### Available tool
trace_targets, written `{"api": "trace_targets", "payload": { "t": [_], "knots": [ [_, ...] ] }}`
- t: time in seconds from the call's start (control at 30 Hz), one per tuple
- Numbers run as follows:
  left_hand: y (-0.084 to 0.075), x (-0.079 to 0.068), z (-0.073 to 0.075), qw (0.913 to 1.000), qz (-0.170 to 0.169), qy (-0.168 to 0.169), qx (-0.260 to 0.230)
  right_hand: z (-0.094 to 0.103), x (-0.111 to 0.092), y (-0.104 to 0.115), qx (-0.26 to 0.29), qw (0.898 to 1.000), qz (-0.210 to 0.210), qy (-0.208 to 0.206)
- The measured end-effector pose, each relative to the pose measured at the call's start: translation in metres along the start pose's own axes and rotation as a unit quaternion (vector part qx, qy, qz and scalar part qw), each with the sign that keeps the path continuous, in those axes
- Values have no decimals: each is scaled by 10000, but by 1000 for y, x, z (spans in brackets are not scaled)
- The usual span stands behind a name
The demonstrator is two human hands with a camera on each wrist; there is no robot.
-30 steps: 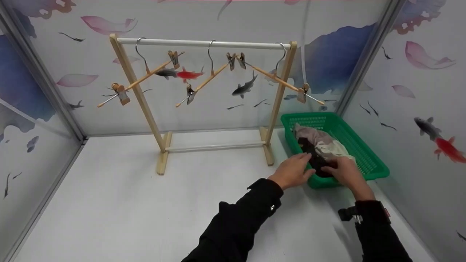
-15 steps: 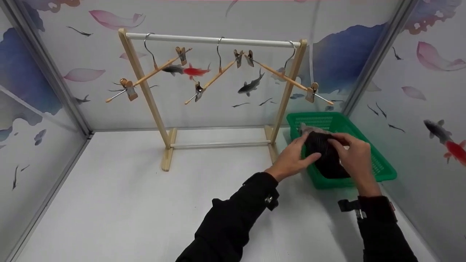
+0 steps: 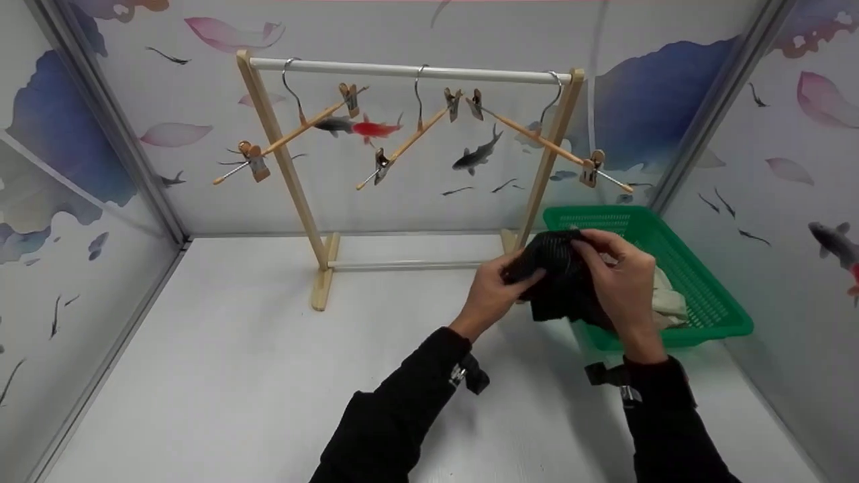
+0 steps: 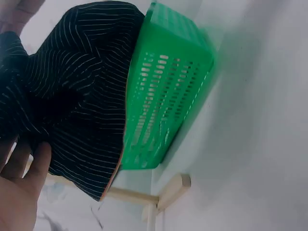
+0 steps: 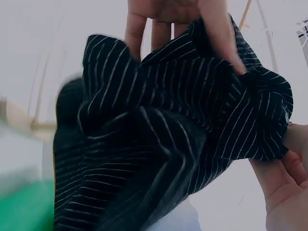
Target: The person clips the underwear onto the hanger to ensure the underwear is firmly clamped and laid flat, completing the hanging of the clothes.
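Observation:
A black garment with thin white stripes is bunched between the two hands, held up in front of the green basket; its kind is hidden by the folds. My left hand grips its left side, thumb in front and fingers behind. At its upper right, my right hand pinches the cloth between thumb and fingers. The left wrist view shows the striped garment hanging loose beside the basket, with the left hand below. In the right wrist view, the garment fills the middle.
The green basket at right holds a pale cloth. Behind stands a wooden rack with a white rail. From it hang a left hanger, a middle hanger and a right hanger, all with clips. Patterned walls enclose the table.
Both hands have lifted the striped garment out of the basket and carried it up and left. The cloth is more spread between the hands now. The view has shifted slightly.

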State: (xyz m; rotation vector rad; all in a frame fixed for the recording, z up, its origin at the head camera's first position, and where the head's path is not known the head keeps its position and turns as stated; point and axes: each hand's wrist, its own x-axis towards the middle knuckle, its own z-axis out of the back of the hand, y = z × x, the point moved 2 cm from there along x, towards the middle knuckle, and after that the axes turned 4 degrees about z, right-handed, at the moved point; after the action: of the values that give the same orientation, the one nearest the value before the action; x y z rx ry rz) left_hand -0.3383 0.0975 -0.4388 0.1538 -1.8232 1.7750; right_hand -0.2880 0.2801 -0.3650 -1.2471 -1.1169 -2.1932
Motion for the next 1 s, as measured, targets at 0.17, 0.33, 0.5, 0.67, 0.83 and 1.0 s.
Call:
{"api": "trace_targets", "payload": {
  "t": [0.17, 0.33, 0.5, 0.67, 0.83, 1.0],
  "knots": [
    [2, -10, 41, 9973, -37, -657, 320, -29, -6, 0, 109, 9999, -48, 18],
    [0, -16, 86, 9939, -125, -578, 934, -52, -14, -5, 253, 9996, -27, 93],
    [-3, -29, 127, 9678, -824, -218, 2368, -77, -28, -8, 536, 9980, -61, 320],
    [4, -61, 163, 8982, -1647, 416, 4054, -107, -55, -9, 388, 9919, -281, 1180],
    [13, -103, 182, 8623, -1308, 1569, 4634, -128, -86, -4, 125, 9597, -307, 2791],
    [18, -135, 185, 8305, -409, 2746, 4830, -134, -107, -3, 79, 8890, -643, 4532]
  ]
}}
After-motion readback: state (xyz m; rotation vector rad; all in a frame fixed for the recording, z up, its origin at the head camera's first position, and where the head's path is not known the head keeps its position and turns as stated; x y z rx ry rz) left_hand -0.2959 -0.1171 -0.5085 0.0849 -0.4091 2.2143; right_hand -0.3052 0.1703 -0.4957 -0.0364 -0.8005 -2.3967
